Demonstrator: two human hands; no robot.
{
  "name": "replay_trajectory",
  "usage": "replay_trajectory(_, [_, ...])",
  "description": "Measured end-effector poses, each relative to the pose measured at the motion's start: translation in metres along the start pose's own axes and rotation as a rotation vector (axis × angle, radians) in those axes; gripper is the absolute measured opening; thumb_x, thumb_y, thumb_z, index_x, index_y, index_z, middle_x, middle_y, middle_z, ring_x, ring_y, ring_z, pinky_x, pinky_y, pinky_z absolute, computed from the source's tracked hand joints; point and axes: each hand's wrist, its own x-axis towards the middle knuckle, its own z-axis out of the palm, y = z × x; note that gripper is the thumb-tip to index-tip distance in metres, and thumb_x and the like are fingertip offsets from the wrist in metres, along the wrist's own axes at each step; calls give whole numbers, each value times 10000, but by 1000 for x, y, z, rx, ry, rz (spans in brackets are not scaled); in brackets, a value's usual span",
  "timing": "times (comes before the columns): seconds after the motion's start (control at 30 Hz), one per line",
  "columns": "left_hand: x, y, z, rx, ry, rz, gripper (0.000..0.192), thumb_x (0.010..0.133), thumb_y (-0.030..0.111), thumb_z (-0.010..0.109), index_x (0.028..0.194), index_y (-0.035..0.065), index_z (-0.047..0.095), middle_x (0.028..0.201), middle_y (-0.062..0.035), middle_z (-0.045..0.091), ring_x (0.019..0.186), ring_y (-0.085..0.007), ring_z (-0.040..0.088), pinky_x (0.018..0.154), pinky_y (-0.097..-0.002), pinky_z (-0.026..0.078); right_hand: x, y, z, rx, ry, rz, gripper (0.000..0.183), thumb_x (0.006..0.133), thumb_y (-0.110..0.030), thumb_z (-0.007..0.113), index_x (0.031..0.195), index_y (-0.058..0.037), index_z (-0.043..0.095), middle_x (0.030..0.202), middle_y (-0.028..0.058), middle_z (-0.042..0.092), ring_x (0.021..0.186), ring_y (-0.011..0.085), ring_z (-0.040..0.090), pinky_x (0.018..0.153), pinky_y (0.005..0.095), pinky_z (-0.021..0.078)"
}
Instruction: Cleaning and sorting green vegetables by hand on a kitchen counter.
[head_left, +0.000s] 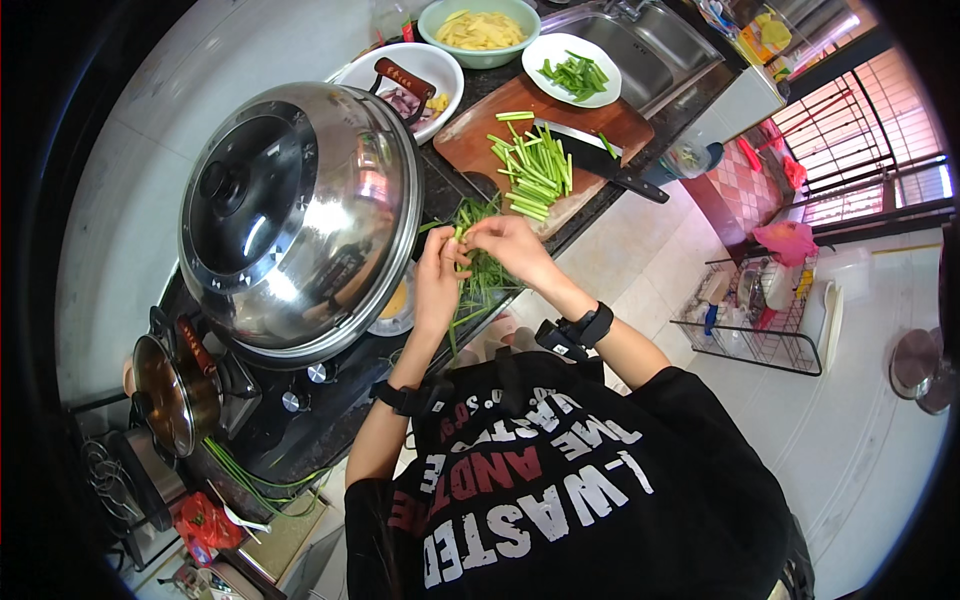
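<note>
My left hand (437, 274) and my right hand (512, 241) meet at the counter's edge, fingertips pinched around a light green stem (459, 233). Directly beneath them lies a pile of thin leafy greens (487, 274), some strands trailing toward my body. Just beyond, cut green stalks (536, 169) are heaped on a wooden cutting board (465, 135). A cleaver (589, 155) with a black handle rests beside the heap, its handle jutting past the board. My fingers partly cover the stem, so its full length is hidden.
A large domed steel wok lid (330, 195) stands close left of my hands. Behind it is a white bowl (452, 79). A green bowl of sliced yellow food (481, 28), a white plate of cut greens (615, 82) and a sink (660, 45) lie farther back. A lidded pot (176, 397) sits left.
</note>
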Motion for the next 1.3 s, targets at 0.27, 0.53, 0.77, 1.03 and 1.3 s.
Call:
replay_trajectory(0.27, [8, -3, -1, -151, 14, -76, 201, 967, 197, 377, 1075, 51, 465, 850, -36, 552, 787, -102, 551, 672, -243, 503, -22, 24, -11, -34, -58, 82, 206, 774, -144, 591, 855, 36, 646, 723, 51, 627, 679, 89, 549, 646, 235, 441])
replay_trajectory(0.53, [12, 3, 6, -190, -7, -119, 188, 969, 189, 367, 1065, 52, 453, 712, -19, 476, 596, -84, 502, 576, -229, 485, -83, 71, -57, -87, -118, 269, 182, 775, -164, 599, 801, 9, 647, 667, 9, 589, 634, 87, 508, 607, 249, 422])
replay_trajectory(0.77, [23, 4, 7, -248, -34, -59, 184, 969, 185, 367, 1069, 51, 444, 733, -8, 452, 649, -73, 476, 612, -248, 509, -145, 140, -126, -225, 19, 430, 192, 757, -175, 607, 786, 8, 654, 671, 47, 619, 647, 122, 557, 617, 265, 445])
replay_trajectory(1.03, [27, 11, 2, -251, -98, -94, 182, 964, 183, 384, 1080, 60, 452, 781, -4, 472, 700, -79, 508, 672, -276, 527, -166, 136, -184, -229, 263, 493, 221, 794, -199, 533, 805, -7, 643, 764, 47, 639, 638, 109, 539, 593, 250, 446])
replay_trajectory(1.3, [8, 26, -7, -297, -285, -149, 232, 925, 95, 450, 1133, 4, 496, 927, -59, 543, 839, -125, 548, 725, -289, 523, -64, -21, -111, -41, -37, 119, 206, 841, -230, 515, 834, -45, 607, 696, -29, 553, 600, 42, 456, 548, 201, 369])
